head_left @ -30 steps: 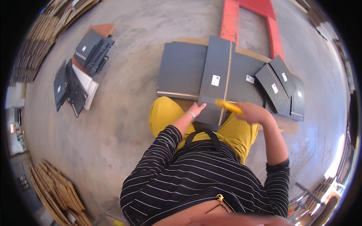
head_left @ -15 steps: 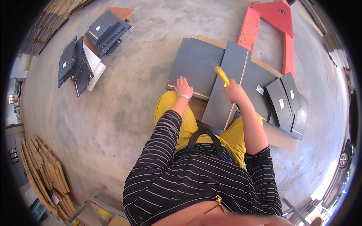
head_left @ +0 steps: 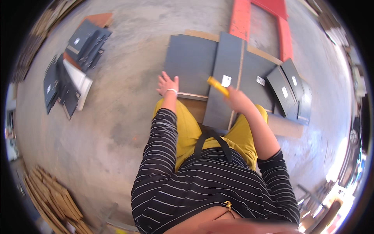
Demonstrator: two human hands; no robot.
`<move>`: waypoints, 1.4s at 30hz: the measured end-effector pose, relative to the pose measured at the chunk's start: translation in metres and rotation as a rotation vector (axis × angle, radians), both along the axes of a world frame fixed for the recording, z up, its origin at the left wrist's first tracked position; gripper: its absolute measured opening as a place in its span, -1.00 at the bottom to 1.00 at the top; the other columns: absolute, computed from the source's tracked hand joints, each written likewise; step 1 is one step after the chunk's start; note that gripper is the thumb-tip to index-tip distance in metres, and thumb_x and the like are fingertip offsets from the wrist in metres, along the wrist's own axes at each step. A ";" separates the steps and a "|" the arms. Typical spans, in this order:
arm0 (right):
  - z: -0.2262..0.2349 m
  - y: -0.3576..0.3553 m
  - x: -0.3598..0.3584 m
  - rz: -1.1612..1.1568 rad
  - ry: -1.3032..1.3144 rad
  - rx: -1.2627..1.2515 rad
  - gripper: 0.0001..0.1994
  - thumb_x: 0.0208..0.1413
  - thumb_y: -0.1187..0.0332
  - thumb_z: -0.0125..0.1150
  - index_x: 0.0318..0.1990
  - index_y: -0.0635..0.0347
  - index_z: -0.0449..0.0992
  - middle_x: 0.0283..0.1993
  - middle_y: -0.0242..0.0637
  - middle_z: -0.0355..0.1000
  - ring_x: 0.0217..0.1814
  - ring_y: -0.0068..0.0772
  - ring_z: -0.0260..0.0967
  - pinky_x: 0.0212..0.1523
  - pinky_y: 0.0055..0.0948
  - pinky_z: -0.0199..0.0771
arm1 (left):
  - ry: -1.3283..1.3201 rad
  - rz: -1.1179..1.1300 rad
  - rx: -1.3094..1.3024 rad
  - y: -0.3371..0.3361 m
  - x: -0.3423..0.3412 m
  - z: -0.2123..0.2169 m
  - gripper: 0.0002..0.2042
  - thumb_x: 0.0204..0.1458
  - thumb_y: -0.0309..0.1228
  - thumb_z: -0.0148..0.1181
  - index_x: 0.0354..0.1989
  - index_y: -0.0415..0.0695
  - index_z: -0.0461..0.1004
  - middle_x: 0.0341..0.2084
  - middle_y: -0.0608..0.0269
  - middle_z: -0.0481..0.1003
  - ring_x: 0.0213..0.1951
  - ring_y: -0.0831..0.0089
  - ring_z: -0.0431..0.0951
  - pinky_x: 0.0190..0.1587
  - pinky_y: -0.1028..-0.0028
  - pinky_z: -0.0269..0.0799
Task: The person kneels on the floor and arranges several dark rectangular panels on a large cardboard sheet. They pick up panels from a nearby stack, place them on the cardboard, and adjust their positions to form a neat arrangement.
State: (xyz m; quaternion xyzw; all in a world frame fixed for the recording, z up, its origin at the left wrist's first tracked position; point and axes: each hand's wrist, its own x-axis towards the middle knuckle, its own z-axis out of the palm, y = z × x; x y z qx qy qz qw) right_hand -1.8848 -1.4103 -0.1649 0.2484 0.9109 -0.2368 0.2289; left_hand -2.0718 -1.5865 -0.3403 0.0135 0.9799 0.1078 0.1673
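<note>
My left hand is spread at the near left corner of a dark grey panel, fingers apart and holding nothing. In my right hand is a yellow stick-shaped tool, its far end pointing up and left. I cannot make out its exact kind. It is over a long dark grey board with a pale lengthwise edge and a white label. This board lies beside the left panel, between my knees at its near end.
Right of the board lie another grey panel and several smaller labelled panels, with cardboard beneath. A red forked frame stands beyond. Dark panels are piled at the far left; wooden pieces stack at the lower left.
My left hand has moved left to the panel's corner, its fingers spreading wider. My right hand has shifted left and down with the yellow tool, uncovering the board's white label. The whole view has shifted.
</note>
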 end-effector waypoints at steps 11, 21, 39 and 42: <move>0.087 0.095 0.262 -0.759 -0.324 0.146 -0.68 -0.02 0.26 0.02 -0.13 0.25 0.31 -0.42 -0.06 0.41 -0.57 -0.26 0.40 -0.63 -0.33 0.45 | 0.302 -0.485 -0.092 0.013 0.005 -0.030 -0.39 0.07 0.02 -0.18 0.27 0.03 -0.06 0.27 -0.01 -0.13 0.29 0.11 -0.17 0.21 -0.07 -0.23; 0.075 0.131 0.393 -1.029 -0.058 -0.455 -0.75 -0.05 0.28 0.06 -0.25 0.23 0.33 -0.53 -0.32 0.29 -0.69 -0.56 0.18 -0.69 -0.46 0.36 | 0.109 -0.811 0.541 0.008 0.036 -0.050 -0.72 -0.01 -0.28 0.03 -0.15 -0.13 0.44 0.00 0.06 0.32 0.06 0.15 0.25 0.12 0.26 0.11; 0.105 0.071 0.232 -0.445 -0.051 -0.393 -0.64 0.02 0.18 0.06 -0.10 0.21 0.33 -0.49 -0.26 0.37 -0.62 -0.47 0.32 -0.59 -0.53 0.37 | -1.024 0.125 0.932 0.035 0.148 -0.061 -0.25 -0.03 0.17 -0.05 0.04 -0.38 0.26 0.00 0.01 0.34 0.03 0.20 0.33 0.06 0.35 0.19; 0.095 0.078 0.217 -0.465 -0.031 -0.149 -0.67 0.03 0.19 0.03 -0.17 0.28 0.31 -0.50 -0.20 0.39 -0.61 -0.37 0.37 -0.59 -0.48 0.40 | -0.743 0.015 0.779 0.033 0.138 -0.061 -0.26 -0.03 0.19 -0.09 -0.03 -0.38 0.33 -0.06 -0.03 0.38 0.01 0.19 0.36 0.05 0.36 0.21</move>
